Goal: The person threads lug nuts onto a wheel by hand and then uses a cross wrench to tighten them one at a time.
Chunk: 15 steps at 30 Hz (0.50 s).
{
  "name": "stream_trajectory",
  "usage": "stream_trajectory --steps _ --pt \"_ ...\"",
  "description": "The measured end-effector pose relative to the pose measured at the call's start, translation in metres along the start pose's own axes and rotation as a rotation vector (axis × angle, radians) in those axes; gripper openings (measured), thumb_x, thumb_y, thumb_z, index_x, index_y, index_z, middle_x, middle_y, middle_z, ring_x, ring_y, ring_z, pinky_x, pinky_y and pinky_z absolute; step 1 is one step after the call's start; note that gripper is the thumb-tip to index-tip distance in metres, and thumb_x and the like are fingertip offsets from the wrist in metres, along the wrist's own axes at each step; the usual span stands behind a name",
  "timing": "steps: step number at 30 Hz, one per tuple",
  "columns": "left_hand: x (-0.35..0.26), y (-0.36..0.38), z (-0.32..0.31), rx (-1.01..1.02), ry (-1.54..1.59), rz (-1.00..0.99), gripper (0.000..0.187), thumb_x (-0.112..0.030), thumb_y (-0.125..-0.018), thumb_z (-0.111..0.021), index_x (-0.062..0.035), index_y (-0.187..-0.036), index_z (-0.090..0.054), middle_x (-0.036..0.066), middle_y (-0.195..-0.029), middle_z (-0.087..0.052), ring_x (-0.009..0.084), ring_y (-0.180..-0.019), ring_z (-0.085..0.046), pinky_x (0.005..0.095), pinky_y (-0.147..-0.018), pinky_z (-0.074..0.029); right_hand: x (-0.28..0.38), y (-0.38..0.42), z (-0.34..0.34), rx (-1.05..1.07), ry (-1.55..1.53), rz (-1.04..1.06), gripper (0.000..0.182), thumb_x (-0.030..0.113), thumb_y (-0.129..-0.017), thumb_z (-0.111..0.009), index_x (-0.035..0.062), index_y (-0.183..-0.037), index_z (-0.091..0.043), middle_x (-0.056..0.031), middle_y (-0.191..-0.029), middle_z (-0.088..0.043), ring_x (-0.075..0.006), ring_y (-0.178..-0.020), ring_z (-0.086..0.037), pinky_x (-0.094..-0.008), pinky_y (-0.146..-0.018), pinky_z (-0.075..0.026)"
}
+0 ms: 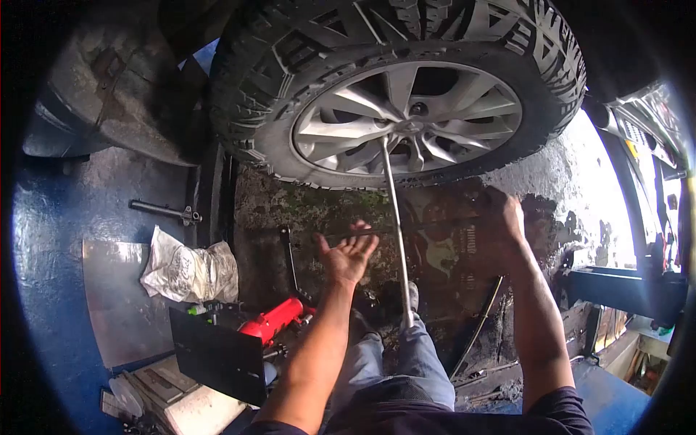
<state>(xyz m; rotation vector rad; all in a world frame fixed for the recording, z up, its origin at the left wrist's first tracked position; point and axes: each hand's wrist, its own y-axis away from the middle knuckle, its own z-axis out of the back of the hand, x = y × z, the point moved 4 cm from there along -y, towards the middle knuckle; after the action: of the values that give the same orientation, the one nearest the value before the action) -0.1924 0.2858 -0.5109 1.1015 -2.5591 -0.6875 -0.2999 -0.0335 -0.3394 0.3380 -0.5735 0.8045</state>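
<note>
A large black tire (268, 94) on a silver alloy wheel (409, 123) fills the upper middle. A long metal bar (396, 217) reaches from near the wheel's hub down to my knee. To the left of the bar, my left hand (348, 254) is palm up with its fingers spread. My right hand (504, 217) is on the right below the tire, its fingers curled round one end of a thin dark rod (428, 224). The rod runs left behind the metal bar, with its far end close to my left fingers.
A red jack (275, 319) lies at lower left beside a dark panel (217, 355). Further left are a white sack (190, 268) and a metal tool (165, 210). A blue beam (616, 286) stands at right. My legs (420, 355) are below.
</note>
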Motion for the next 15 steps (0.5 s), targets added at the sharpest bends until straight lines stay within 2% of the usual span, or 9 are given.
stream_trajectory --steps 2,5,7,9,10,11,13,14,15 --pt "-0.025 -0.017 0.000 0.112 0.130 -0.111 0.082 -0.069 -0.087 -0.044 0.0009 -0.129 -0.050 0.020 -0.122 -0.062 0.0386 -0.115 -0.058 0.0540 -0.103 -0.044 0.007 0.007 0.000 -0.005 0.042 -0.013 0.027 0.024 -0.088 -0.059 0.0177 -0.112 -0.070 -0.0200 -0.091 -0.069 -0.0357 -0.090 -0.067 -0.0423 -0.078 -0.052" --pt "-0.057 -0.017 -0.012 0.327 0.128 -0.282 0.065 -0.055 -0.089 -0.048 0.0014 -0.119 -0.060 0.020 -0.118 -0.064 0.0348 -0.110 -0.062 0.0502 -0.097 -0.048 0.016 0.013 0.001 -0.005 -0.001 -0.041 0.026 0.021 -0.088 -0.059 0.0166 -0.112 -0.070 -0.0203 -0.093 -0.069 -0.0353 -0.090 -0.067 -0.0423 -0.078 -0.052" --pt "-0.082 -0.001 -0.045 0.349 0.159 -0.313 0.054 -0.045 -0.089 -0.051 0.0010 -0.114 -0.063 0.017 -0.112 -0.066 0.0307 -0.102 -0.065 0.0465 -0.091 -0.051 0.021 0.012 0.007 -0.013 -0.033 -0.089 0.026 0.020 -0.088 -0.059 0.0148 -0.111 -0.070 -0.0203 -0.095 -0.069 -0.0353 -0.089 -0.068 -0.0420 -0.078 -0.052" --pt "-0.101 0.004 -0.052 0.419 0.036 -0.365 0.048 -0.039 -0.090 -0.052 0.0000 -0.116 -0.063 0.009 -0.097 -0.067 0.0227 -0.084 -0.065 0.0400 -0.080 -0.052 0.014 0.008 0.008 -0.040 -0.046 -0.098 0.026 0.020 -0.088 -0.060 0.0116 -0.110 -0.069 -0.0205 -0.096 -0.069 -0.0345 -0.088 -0.068 -0.0418 -0.077 -0.052" --pt "-0.093 0.013 -0.062 0.218 0.115 -0.382 0.041 -0.042 -0.093 -0.049 -0.0067 -0.106 -0.067 0.003 -0.076 -0.061 0.0167 -0.067 -0.056 0.0360 -0.068 -0.048 0.005 0.003 0.002 -0.063 -0.046 -0.078 0.026 0.020 -0.088 -0.060 0.0093 -0.110 -0.069 -0.0207 -0.097 -0.069 -0.0336 -0.088 -0.069 -0.0417 -0.076 -0.052" --pt "-0.082 0.027 -0.079 0.294 -0.017 -0.412 0.038 -0.040 -0.094 -0.049 -0.0077 -0.102 -0.066 0.002 -0.071 -0.056 0.0159 -0.064 -0.052 0.0349 -0.066 -0.046 -0.007 -0.003 -0.008 -0.085 -0.050 -0.055 0.026 0.021 -0.088 -0.061 0.0071 -0.109 -0.069 -0.0208 -0.098 -0.069 -0.0328 -0.087 -0.069 -0.0416 -0.076 -0.052" --pt "-0.054 0.052 -0.119 0.452 -0.301 -0.463 0.034 -0.038 -0.096 -0.048 -0.0098 -0.094 -0.066 0.000 -0.062 -0.046 0.0143 -0.058 -0.045 0.0326 -0.062 -0.040 -0.091 -0.024 -0.097 0.028 -0.444 -0.280 0.028 0.031 -0.093 -0.059 0.0052 -0.099 -0.068 -0.0176 -0.090 -0.070 -0.0370 -0.082 -0.067 -0.0443 -0.071 -0.051" --pt "-0.022 0.072 -0.148 0.247 -0.367 -0.553 0.035 -0.038 -0.099 -0.046 -0.0118 -0.079 -0.059 -0.002 -0.057 -0.037 0.0124 -0.054 -0.039 0.0320 -0.062 -0.035 -0.128 -0.040 -0.162 -0.087 -0.214 -0.229 0.031 0.030 -0.093 -0.060 0.0003 -0.099 -0.067 -0.0153 -0.085 -0.070 -0.0298 -0.075 -0.067 -0.0405 -0.066 -0.051" --pt "-0.018 0.078 -0.153 0.171 -0.488 -0.605 0.038 -0.039 -0.099 -0.046 -0.0126 -0.075 -0.057 -0.002 -0.058 -0.039 0.0117 -0.055 -0.040 0.0327 -0.067 -0.036 -0.159 -0.051 -0.208 -0.088 -0.395 -0.305 0.030 0.028 -0.093 -0.062 -0.0019 -0.094 -0.066 -0.0101 -0.079 -0.068 -0.0196 -0.070 -0.065 -0.0362 -0.063 -0.050"
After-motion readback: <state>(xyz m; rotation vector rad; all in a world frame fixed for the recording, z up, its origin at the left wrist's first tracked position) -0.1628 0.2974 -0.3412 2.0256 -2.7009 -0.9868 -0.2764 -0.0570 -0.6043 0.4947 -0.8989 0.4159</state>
